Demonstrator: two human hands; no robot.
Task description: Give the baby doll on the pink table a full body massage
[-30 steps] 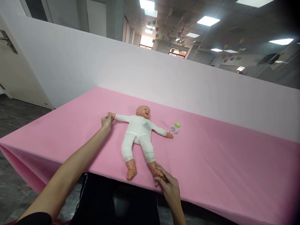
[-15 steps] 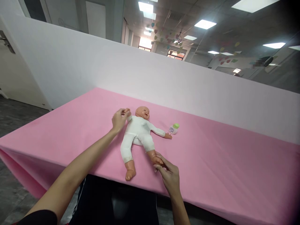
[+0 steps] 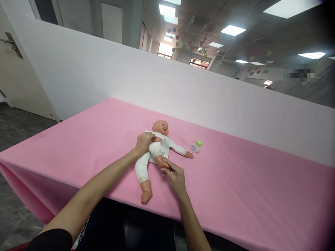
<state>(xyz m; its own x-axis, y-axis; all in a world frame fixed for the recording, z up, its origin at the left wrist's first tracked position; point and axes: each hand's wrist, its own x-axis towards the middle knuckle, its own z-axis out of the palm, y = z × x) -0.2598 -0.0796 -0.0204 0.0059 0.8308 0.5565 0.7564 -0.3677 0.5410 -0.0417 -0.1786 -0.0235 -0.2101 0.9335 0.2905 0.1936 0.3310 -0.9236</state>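
Lying mid-table (image 3: 248, 181) near the front edge, the doll (image 3: 154, 150) has its arm gripped by the left hand (image 3: 143, 142), its foot by the right hand (image 3: 175, 174); bottle (image 3: 195, 146) just beside, pink surface around.

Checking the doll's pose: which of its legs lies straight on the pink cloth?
The leg on the picture's left, foot near the table edge and touched by neither hand; the other leg is bent up, held by the right hand.

A pink cloth-covered tabletop (image 3: 248, 195) fills the foreground, its cloth hanging over the near edge. Along its far edge stands a plain white partition wall (image 3: 110, 76). At the left is a white door with a metal handle (image 3: 12, 43) above grey floor (image 3: 15, 129). Overhead, bright rectangular ceiling light panels (image 3: 232, 30) glow, and coloured paper hearts (image 3: 183, 39) hang from the dark ceiling.
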